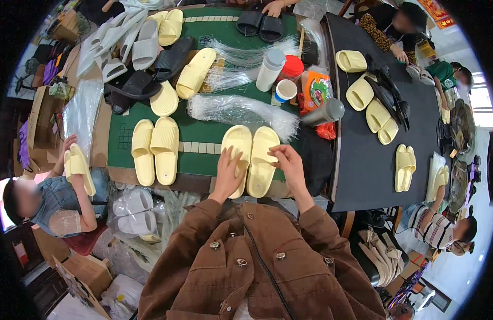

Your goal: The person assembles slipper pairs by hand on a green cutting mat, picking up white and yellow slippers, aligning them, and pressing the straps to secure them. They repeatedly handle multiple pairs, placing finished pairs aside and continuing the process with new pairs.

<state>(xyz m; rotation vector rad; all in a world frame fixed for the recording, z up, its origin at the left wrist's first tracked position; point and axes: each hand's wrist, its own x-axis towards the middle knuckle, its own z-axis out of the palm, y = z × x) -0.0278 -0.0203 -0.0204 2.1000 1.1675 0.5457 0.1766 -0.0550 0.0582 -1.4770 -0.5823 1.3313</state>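
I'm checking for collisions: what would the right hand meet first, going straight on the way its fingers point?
The right hand would likely meet the right-hand pale yellow slipper of the pair; the hand overlaps that slipper in view and may already touch it.

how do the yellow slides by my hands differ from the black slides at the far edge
The yellow slides are pale; the black slides dark. The yellow slides lie near you, by your left hand and right hand; the black slides lie at the far edge, by a co-worker's hand. Each pair lies side by side on the green tabletop.
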